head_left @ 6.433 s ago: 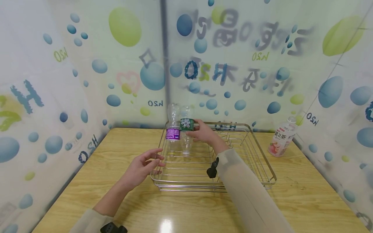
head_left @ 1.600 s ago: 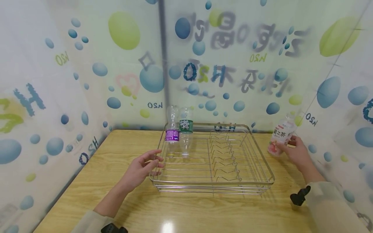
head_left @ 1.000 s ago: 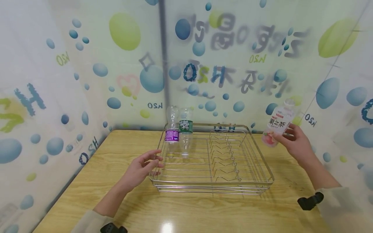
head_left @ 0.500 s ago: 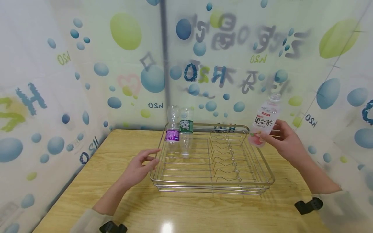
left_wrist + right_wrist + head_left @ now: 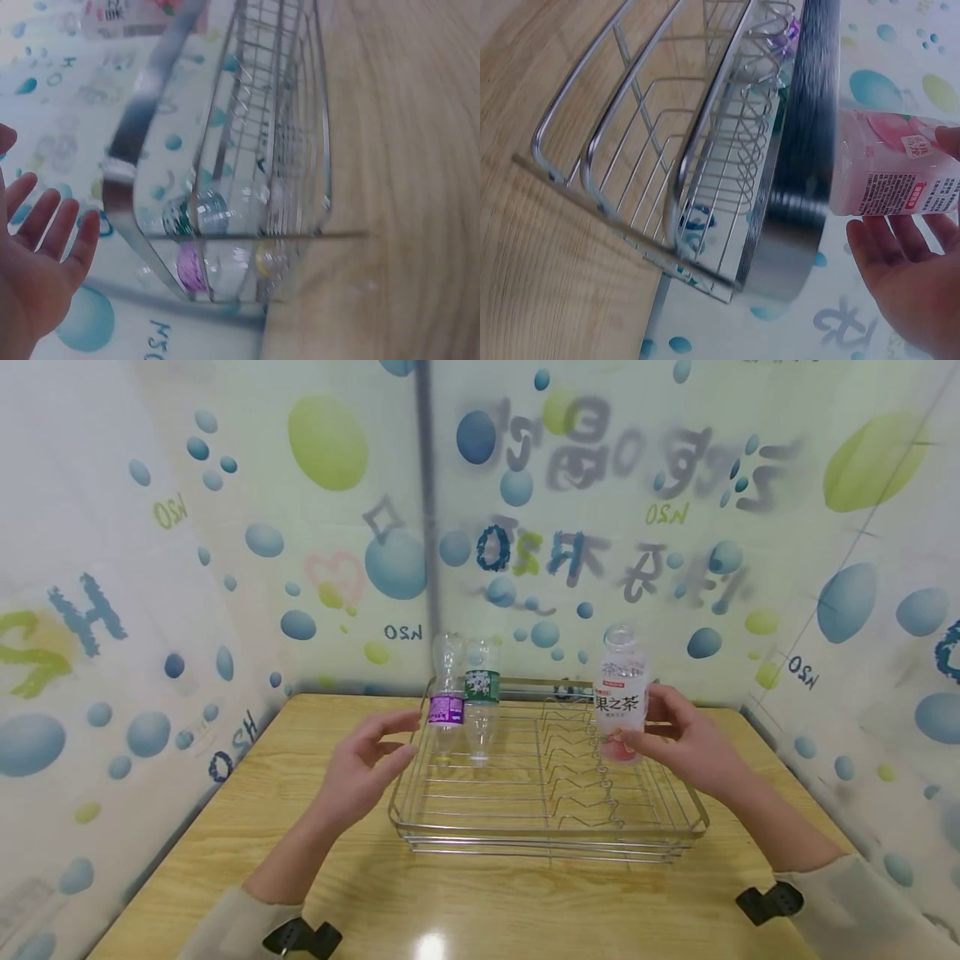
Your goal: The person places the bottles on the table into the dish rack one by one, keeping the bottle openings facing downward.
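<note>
My right hand [image 5: 693,747] grips a pink-labelled plastic drink bottle [image 5: 621,702] upright, above the right side of a wire dish rack [image 5: 551,833]. In the right wrist view, the bottle [image 5: 896,161] is beside the rack's broad metal rim, with fingers and thumb around it. My left hand [image 5: 363,768] is beside the rack's left edge with fingers apart and holds nothing; the left wrist view shows that hand [image 5: 45,262] clear of the rim. Two clear plastic bottles stand side by side in the rack's back left: one with a purple label [image 5: 446,710], one with a green label [image 5: 482,687].
The rack stands on a wooden table [image 5: 480,906]. A row of bent wire dividers [image 5: 581,768] runs along the rack's right half. Behind and at both sides hangs a patterned curtain [image 5: 337,527] with blue and green spots.
My right hand first let go of the green-labelled bottle, then lifted the pink-labelled one from the table's right side and carried it left over the rack. My left hand has risen slightly.
</note>
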A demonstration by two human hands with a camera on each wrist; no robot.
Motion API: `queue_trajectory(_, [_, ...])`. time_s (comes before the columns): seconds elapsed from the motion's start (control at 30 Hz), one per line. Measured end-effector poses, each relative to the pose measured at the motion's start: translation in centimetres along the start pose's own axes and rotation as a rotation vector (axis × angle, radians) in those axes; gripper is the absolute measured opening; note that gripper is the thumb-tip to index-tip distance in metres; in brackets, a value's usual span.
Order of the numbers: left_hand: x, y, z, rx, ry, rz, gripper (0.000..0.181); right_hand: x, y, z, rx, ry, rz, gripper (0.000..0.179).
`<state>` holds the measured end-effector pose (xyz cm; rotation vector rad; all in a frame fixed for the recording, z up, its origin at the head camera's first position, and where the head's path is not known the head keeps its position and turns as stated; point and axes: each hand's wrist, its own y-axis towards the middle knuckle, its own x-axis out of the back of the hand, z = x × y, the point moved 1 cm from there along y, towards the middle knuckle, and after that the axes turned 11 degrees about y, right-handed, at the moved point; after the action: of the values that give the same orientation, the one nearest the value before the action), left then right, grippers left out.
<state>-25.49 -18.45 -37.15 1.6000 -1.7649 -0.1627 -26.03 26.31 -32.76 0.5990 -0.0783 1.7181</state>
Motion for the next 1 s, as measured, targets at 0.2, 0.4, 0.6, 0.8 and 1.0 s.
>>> queue_trajectory(0.2, [-1.8, 1.4, -2.3, 0.005, -0.077, 0.155, 0.049, -1.8, 0.1, 0.4, 0.029, -0.046, 0.051, 0.064])
queue_trajectory(0.4, [-4.6, 2.9, -3.5, 0.048, -0.101, 0.292, 0.057, -3.1, 0.0, 0.9, 0.062, -0.052, 0.121, 0.064])
queue_trajectory(0.6, [-7.1, 4.3, -3.9, 0.077, -0.122, 0.383, 0.073, -4.2, 0.1, 0.5, 0.102, -0.058, 0.170, 0.066])
queue_trajectory(0.8, [-8.3, 4.7, -4.5, 0.111, -0.116, 0.400, 0.075, -4.8, 0.1, 0.6, 0.135, -0.073, 0.189, 0.062])
queue_trajectory(1.0, [-8.6, 4.7, -4.8, 0.115, -0.142, 0.388, 0.070, -5.0, 0.1, 0.8, 0.143, -0.121, 0.198, 0.064])
